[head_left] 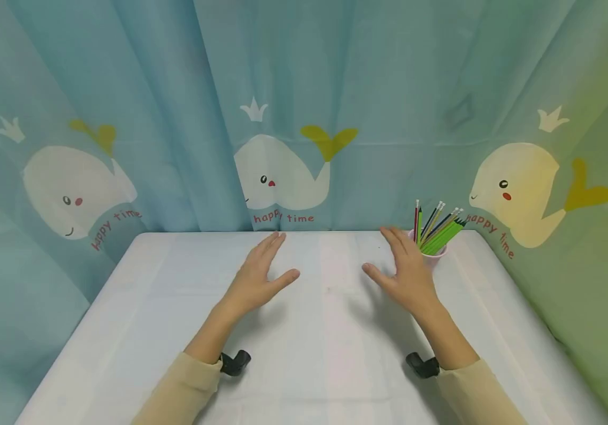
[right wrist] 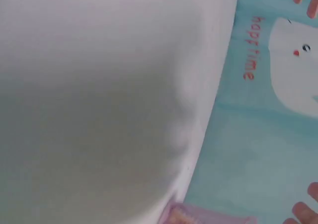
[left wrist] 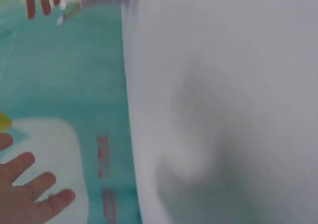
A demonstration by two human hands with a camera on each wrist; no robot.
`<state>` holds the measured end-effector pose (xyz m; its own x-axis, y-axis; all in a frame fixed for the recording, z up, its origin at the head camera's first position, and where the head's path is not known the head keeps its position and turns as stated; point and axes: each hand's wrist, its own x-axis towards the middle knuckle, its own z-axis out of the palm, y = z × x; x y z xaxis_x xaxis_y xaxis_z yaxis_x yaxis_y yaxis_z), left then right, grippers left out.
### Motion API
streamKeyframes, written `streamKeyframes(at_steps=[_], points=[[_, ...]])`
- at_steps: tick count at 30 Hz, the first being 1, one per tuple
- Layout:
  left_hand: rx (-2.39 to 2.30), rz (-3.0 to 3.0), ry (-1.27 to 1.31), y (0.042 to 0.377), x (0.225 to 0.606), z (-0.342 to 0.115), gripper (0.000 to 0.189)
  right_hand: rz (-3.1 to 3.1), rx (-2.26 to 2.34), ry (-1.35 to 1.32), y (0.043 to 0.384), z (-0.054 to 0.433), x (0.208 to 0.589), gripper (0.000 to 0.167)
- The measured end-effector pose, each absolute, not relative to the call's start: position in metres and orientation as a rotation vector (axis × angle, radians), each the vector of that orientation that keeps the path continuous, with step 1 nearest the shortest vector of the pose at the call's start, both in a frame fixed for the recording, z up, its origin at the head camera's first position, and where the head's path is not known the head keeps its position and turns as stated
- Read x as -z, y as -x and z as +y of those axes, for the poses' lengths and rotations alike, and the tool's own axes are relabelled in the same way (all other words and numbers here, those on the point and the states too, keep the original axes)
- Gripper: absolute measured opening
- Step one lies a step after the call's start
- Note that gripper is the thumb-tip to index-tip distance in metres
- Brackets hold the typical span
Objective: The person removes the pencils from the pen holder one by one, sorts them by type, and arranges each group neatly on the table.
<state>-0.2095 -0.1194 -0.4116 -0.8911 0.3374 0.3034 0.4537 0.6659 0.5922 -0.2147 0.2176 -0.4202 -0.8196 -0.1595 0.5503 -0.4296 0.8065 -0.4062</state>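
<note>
"happy time" lettering [head_left: 280, 217] on curtain [head_left: 293, 53], left wrist view probably same

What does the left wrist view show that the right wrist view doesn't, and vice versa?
Left wrist only: a pale-tipped pencil, plus a bit of yellow tail at the left edge.

Right wrist only: the printed whale's eye and red cheek. The red lettering is readable here, blurred in the left.

Both: table, curtain, part of the pink cup, and fingers of the left hand and right hand.
</note>
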Motion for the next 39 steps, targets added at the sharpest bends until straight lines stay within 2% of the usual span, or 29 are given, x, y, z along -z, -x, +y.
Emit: streamKeyframes(at_steps=[6,12,24,39], points=[[1.461,-2.575,0.754,0.209,0.421,-0.072,0.071,-2.287,-0.918,-0.288,0.202,0.251,0.422,0.067],[1.742,-2.490,0.865,0.215,0.426,-0.037,0.067,-2.216,-1.128,-0.123,0.196,0.277,0.423,0.060],[2.020,-2.452,0.878,0.231,0.436,0.025,0.064,-2.149,-1.570,0.218,0.202,0.305,0.438,0.072],[2.012,-2.557,0.760,0.241,0.455,0.088,0.068,-2.187,-1.965,0.304,0.210,0.322,0.450,0.091]])
